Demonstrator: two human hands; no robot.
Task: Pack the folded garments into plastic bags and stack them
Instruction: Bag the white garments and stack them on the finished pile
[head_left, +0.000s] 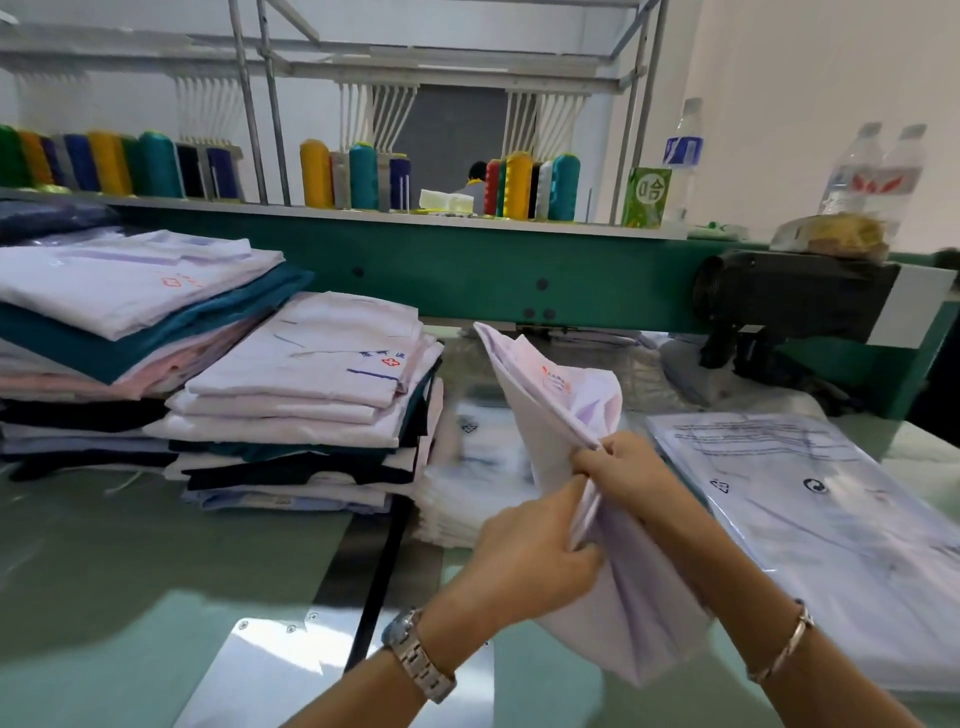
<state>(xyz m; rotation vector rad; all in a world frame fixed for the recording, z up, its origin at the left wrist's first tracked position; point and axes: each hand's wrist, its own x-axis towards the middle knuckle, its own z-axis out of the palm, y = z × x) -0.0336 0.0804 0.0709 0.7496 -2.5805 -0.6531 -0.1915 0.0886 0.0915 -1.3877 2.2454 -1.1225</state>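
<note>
1. The left grip curls its fingers round the bunched lower part of a pale lilac garment. The right grip pinches the garment's edge just above.
2. The garment is held off the surface, tilted, with one corner pointing up toward the back edge.
3. Beneath it, mid-surface, lies a pile of flat plastic bags.
4. A stack of bagged garments lies toward the right edge.
5. Two stacks of folded garments sit toward the left edge.
6. Thread cones line the shelf behind.
</note>
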